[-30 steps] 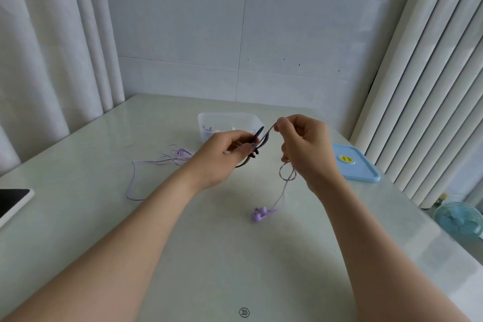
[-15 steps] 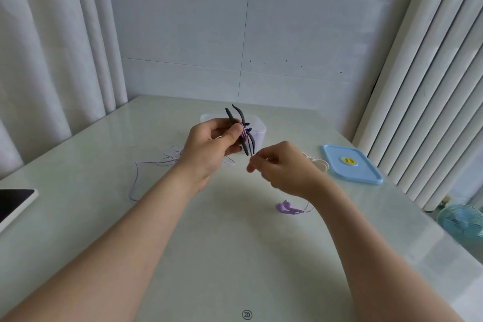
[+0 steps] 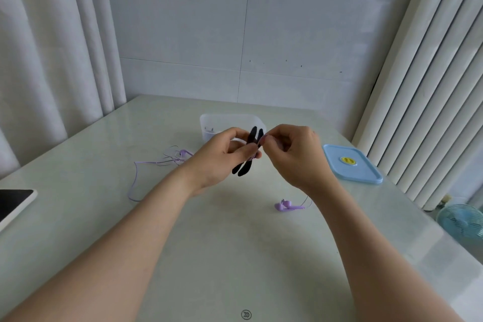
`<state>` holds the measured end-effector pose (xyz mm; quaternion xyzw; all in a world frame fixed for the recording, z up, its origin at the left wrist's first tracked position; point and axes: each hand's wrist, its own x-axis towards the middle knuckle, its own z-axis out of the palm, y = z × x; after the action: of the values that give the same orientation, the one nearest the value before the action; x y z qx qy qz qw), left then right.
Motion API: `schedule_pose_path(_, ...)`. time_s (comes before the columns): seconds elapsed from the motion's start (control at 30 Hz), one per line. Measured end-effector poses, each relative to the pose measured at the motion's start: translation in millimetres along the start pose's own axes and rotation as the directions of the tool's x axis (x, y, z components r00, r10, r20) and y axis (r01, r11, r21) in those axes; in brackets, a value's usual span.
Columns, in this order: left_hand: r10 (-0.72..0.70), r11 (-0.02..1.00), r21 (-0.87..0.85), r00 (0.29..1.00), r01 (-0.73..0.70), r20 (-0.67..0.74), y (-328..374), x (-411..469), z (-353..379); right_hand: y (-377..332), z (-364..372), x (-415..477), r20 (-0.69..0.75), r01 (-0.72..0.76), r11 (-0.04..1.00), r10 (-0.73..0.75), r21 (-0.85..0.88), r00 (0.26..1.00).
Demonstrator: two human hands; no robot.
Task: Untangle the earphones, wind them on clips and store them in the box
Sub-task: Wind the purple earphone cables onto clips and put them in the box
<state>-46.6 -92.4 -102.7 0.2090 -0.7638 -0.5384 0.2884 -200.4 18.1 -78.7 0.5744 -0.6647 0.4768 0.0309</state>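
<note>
My left hand grips a black winding clip upright above the table, with purple cable wrapped at its middle. My right hand pinches the purple earphone cable right beside the clip's top. The cable drops behind my right wrist to two purple earbuds lying on the table. More loose purple cable trails on the table to the left. The clear plastic box stands behind my hands, partly hidden by them.
The box's blue lid lies flat at the right. A tablet or phone with a dark screen rests at the table's left edge. Curtains hang on both sides, and a small blue fan stands on the floor at the right.
My right hand rose from below the clip back up to its top, carrying the cable round it. The earbuds slid a little on the table. The clip tilted in my left hand.
</note>
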Motion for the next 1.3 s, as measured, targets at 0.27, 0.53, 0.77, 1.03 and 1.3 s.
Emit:
schedule_pose_path(0.27,-0.018,0.988,0.151,0.999,0.013,0.03,-4.6,-0.3,2.4,15.5,-5.1,8.3,-0.209,0.04,0.997,-0.053,-0.066,0.976)
schedule_pose_path(0.53,0.025,0.995,0.088,0.989,-0.038,0.144,-1.2,-3.9,4.9,23.6,-8.1,10.1,-0.28,0.019,1.0,-0.019,-0.004,0.96)
schedule_pose_path(0.77,0.091,0.865,-0.492,0.995,-0.099,-0.04,8.1,0.5,0.6,44.3,-5.1,14.1,-0.237,-0.132,0.959,0.072,-0.25,0.969)
schedule_pose_path(1.03,-0.166,0.535,-0.84,0.963,-0.093,-0.212,2.2,9.8,-9.6,17.5,3.7,-1.2,0.321,-0.069,0.986,0.115,-0.152,0.94)
schedule_pose_path(1.3,-0.306,0.463,-0.884,0.926,-0.059,-0.222,2.5,9.3,-14.9,-12.4,10.3,-8.5,0.607,-0.304,0.949,0.193,0.085,0.771)
